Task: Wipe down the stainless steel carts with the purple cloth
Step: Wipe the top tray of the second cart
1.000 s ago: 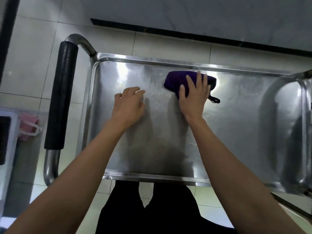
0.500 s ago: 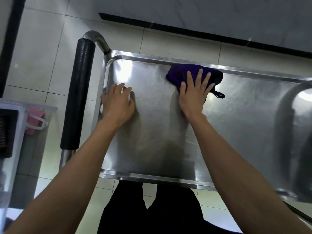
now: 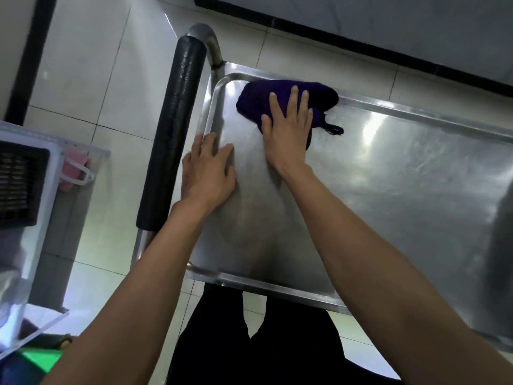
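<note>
A stainless steel cart (image 3: 388,195) with a shiny top tray fills the middle and right of the head view. The bunched purple cloth (image 3: 258,100), with a small dark loop at its right, lies in the tray's far left corner. My right hand (image 3: 288,129) presses flat on the cloth with straight, spread fingers. My left hand (image 3: 206,173) rests flat on the tray by its left rim, fingers straight, holding nothing.
The cart's push handle with a black foam grip (image 3: 172,129) runs along the left side. A clear plastic bin (image 3: 41,207) with a pink item (image 3: 73,168) stands on the tiled floor at left. A dark baseboard (image 3: 361,48) lines the wall beyond.
My right hand has slid the cloth left along the far rim into the corner. My left hand has moved left to the tray's left rim.
</note>
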